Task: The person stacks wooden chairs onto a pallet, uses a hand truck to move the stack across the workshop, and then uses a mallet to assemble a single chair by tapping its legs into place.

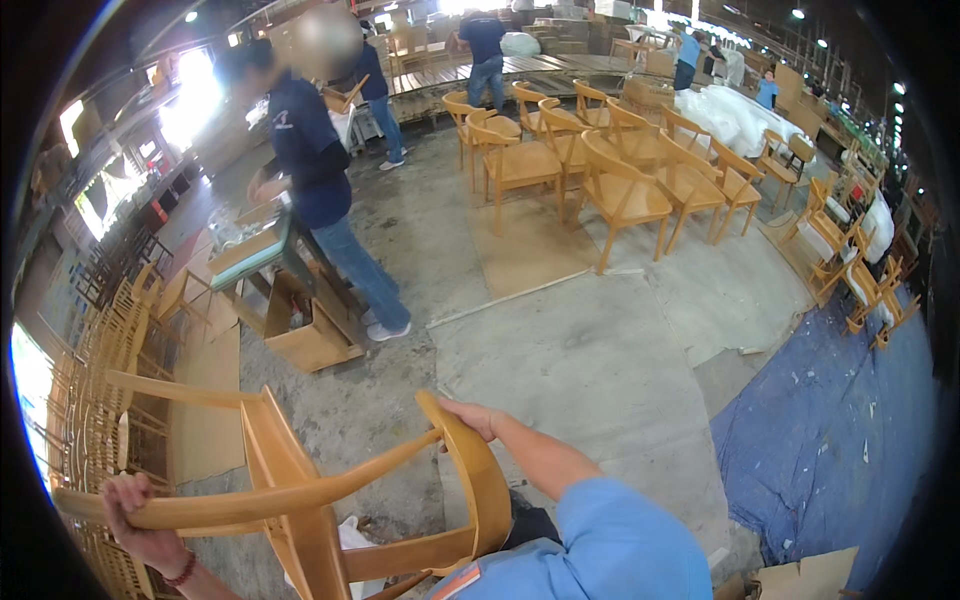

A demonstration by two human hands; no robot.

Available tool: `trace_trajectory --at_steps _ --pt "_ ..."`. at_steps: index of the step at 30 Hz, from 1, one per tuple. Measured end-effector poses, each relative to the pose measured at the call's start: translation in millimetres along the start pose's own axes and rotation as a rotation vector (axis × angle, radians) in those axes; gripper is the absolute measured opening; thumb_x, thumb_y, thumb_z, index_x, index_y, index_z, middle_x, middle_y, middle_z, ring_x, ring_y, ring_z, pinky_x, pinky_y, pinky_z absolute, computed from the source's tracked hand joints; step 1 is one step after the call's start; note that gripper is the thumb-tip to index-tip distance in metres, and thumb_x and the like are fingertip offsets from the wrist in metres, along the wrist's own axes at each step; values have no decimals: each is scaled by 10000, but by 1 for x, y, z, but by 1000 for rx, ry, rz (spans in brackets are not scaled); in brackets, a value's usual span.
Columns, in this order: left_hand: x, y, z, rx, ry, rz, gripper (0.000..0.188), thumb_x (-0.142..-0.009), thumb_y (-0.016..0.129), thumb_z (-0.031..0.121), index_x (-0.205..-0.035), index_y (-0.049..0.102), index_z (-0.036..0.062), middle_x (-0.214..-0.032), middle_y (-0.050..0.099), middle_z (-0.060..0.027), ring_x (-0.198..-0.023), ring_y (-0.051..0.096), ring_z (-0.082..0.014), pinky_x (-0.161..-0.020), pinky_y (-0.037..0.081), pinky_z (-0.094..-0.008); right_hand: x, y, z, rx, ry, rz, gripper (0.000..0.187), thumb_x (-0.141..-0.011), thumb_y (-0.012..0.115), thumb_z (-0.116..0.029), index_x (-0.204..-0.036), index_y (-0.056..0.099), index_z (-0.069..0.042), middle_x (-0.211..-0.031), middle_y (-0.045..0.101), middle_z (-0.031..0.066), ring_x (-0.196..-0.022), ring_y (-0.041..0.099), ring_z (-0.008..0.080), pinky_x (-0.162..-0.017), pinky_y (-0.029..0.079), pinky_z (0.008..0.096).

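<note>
A light-brown wooden chair point(290, 505) lies tilted on its side across the lower left, held off the floor in front of my body. My left hand point(140, 515) is wrapped round one of its legs near the end, a beaded bracelet on the wrist. At the curved backrest, my right hand point(468, 420) grips the top rail, with its fingers partly hidden behind the wood. A white cloth or paper shows below the chair's frame.
Finished chairs point(625, 195) stand in rows ahead. A person point(310, 150) works at a bench point(255, 250) with a cardboard box point(305, 325) below. Stacked chairs point(860, 270) and a blue tarp point(820, 430) are at right. Many chair frames point(95, 380) line the left.
</note>
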State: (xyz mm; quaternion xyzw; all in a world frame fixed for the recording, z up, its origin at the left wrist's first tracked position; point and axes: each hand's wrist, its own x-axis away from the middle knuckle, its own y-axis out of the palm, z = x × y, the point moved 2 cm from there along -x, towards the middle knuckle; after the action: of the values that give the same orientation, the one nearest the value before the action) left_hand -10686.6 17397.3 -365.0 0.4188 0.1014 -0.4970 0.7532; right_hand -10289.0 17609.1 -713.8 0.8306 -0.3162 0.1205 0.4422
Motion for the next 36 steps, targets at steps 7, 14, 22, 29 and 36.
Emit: trace_trajectory --at_steps 7,14,22,29,36 --pt "-41 -28 -14 16 58 374 154 -916 530 157 -847 443 51 -696 437 -34 -630 462 -157 -635 437 -323 132 38 -90 -341 -577 -423 667 -902 388 -499 -1341 399 3 -1221 548 190 -1059 577 349 -819 531 409" --pt "40 -68 -175 15 -376 805 206 -887 557 246 -1006 484 94 -946 531 -116 -873 543 -274 -814 473 -474 163 73 -173 -494 -677 -578 629 -851 441 -363 -1306 378 67 -1061 575 207 -1095 488 349 -738 534 419" --pt "221 -64 -200 -449 -906 500 478 -883 557 229 -1281 428 -1 -1178 571 -143 -1001 597 -261 -825 494 -387 -1 39 -162 376 -373 71 307 -854 491 -330 -958 524 -42 -768 593 145 -685 592 289 -612 509 392" --pt "472 -61 -62 -1300 -1183 1118 348 -810 557 206 -1069 632 -14 -993 659 -193 -969 623 -273 -833 487 -369 -77 -97 -16 753 50 176 333 -828 519 -381 -763 555 -56 -672 560 104 -550 560 252 -479 484 361" --pt "589 -8 -83 -1406 -1344 945 387 -813 543 292 -1075 645 27 -1056 655 -186 -1020 605 -323 -891 455 -421 -110 -57 12 1150 276 123 233 -802 562 -241 -868 595 -20 -734 594 93 -598 581 221 -474 486 339"
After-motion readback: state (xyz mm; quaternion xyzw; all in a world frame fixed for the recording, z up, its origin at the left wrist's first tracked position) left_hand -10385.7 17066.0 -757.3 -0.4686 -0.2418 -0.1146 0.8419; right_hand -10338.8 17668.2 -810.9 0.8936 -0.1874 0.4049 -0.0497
